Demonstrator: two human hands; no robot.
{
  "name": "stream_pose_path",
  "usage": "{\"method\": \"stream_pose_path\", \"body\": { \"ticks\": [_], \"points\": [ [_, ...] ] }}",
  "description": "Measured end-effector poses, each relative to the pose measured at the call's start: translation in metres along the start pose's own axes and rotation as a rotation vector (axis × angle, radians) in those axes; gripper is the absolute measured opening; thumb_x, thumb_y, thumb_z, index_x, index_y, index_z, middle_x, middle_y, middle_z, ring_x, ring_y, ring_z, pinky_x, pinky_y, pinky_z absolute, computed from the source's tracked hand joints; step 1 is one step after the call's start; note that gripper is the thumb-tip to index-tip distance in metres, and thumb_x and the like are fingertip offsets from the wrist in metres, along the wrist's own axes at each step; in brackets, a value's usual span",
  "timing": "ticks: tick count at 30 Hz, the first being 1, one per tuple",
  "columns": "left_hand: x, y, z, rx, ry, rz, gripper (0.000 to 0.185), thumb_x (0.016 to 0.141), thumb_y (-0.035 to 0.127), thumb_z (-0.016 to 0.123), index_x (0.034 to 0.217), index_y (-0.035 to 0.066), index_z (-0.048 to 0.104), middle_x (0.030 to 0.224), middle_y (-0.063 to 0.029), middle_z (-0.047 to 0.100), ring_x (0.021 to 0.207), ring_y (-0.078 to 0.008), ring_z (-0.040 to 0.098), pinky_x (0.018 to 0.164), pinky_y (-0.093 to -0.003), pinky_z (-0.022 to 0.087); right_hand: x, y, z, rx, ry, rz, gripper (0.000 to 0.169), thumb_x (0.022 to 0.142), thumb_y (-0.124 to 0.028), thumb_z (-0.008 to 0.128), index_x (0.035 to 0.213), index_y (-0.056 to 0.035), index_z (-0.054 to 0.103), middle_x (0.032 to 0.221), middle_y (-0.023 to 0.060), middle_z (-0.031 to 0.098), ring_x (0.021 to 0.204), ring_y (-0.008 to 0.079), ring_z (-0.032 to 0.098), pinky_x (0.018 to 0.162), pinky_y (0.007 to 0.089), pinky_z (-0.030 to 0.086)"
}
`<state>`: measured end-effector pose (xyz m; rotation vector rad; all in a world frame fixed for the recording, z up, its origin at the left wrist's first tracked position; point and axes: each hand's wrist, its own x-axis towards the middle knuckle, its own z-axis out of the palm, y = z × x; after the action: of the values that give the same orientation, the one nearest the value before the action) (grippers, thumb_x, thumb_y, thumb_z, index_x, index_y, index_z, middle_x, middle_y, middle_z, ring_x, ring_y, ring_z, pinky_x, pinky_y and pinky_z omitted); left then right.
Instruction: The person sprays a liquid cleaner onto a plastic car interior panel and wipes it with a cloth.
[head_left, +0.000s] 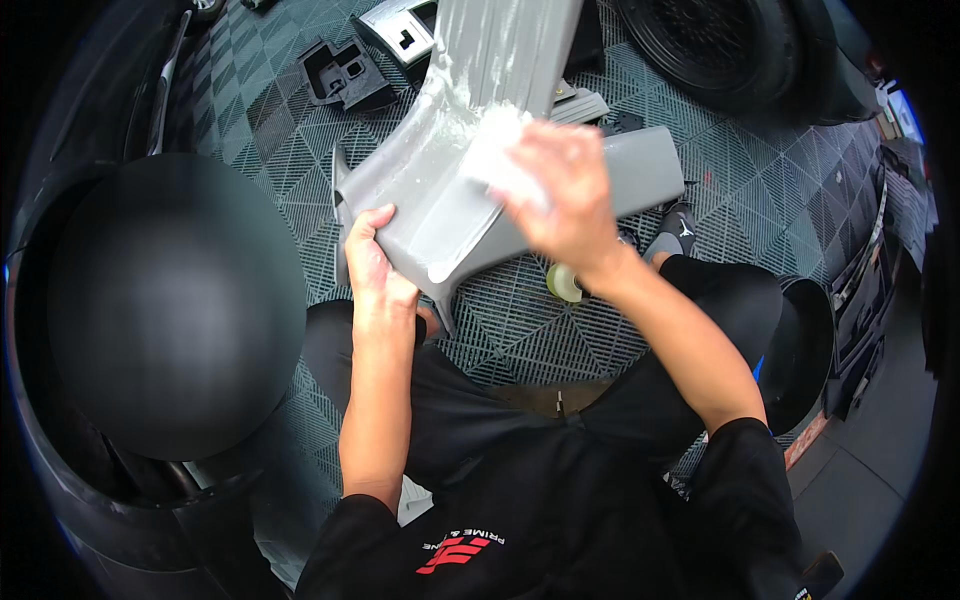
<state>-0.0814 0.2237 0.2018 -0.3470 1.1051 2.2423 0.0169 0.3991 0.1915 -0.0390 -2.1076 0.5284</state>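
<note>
A grey plastic car trim panel is tilted up in front of me, with white residue smeared across its upper, ribbed part. My left hand grips its lower left edge, thumb on the face. Against the middle of the panel, my right hand presses a white wad, perhaps a cloth or wipe; motion blurs both. Behind and below lies another grey trim section; whether it is a separate piece cannot be told.
Gridded floor tiles bear a black plastic bin-like part, a silver-faced trim piece and a pale yellow-green round item. A dark wheel stands upper right. At left, a smooth dark round form fills a car's wheel arch.
</note>
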Motion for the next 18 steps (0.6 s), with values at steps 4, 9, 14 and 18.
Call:
{"method": "stream_pose_path", "body": {
  "ticks": [4,9,14,18],
  "points": [
    [0.014,0.0,-0.008,-0.08,-0.009,-0.076,0.052,0.077,0.008,0.052,0.128,-0.003,0.044,0.122,-0.0217,0.055,0.11,-0.0362,0.056,0.097,-0.0491,0.046,-0.009,-0.028,0.001,0.216,-0.041,0.031,0.036,0.065,-0.02,0.08,0.093,-0.0047,0.065,0.102,0.0124,0.059,0.092,0.0301,0.053,0.079,0.0408,0.045],
    [0.018,0.005,-0.017,-0.089,-0.112,-0.27,0.051,0.079,0.008,0.054,0.127,-0.003,0.044,0.12,-0.0227,0.055,0.107,-0.0376,0.058,0.093,-0.0495,0.049,-0.027,-0.051,0.002,0.39,-0.063,-0.154,0.032,0.068,-0.022,0.078,0.093,-0.0082,0.064,0.101,0.0105,0.058,0.09,0.0294,0.053,0.079,0.0418,0.046],
    [0.004,0.003,-0.004,-0.12,-0.026,-0.117,0.052,0.078,0.005,0.051,0.129,-0.004,0.043,0.124,-0.0217,0.054,0.111,-0.0377,0.056,0.096,-0.0513,0.047,-0.004,0.001,0.002,0.128,0.041,0.067,0.038,0.068,-0.023,0.079,0.097,-0.0033,0.063,0.099,0.0134,0.058,0.092,0.0316,0.053,0.081,0.0423,0.045],
    [0.005,0.003,-0.004,-0.125,-0.093,-0.061,0.052,0.077,0.007,0.054,0.127,-0.004,0.044,0.121,-0.02,0.056,0.111,-0.0365,0.056,0.098,-0.0484,0.045,-0.012,-0.052,-0.009,0.326,-0.223,-0.03,0.037,0.066,-0.026,0.079,0.095,-0.0054,0.067,0.099,0.0101,0.06,0.093,0.0282,0.054,0.083,0.0417,0.044]
  ]
}}
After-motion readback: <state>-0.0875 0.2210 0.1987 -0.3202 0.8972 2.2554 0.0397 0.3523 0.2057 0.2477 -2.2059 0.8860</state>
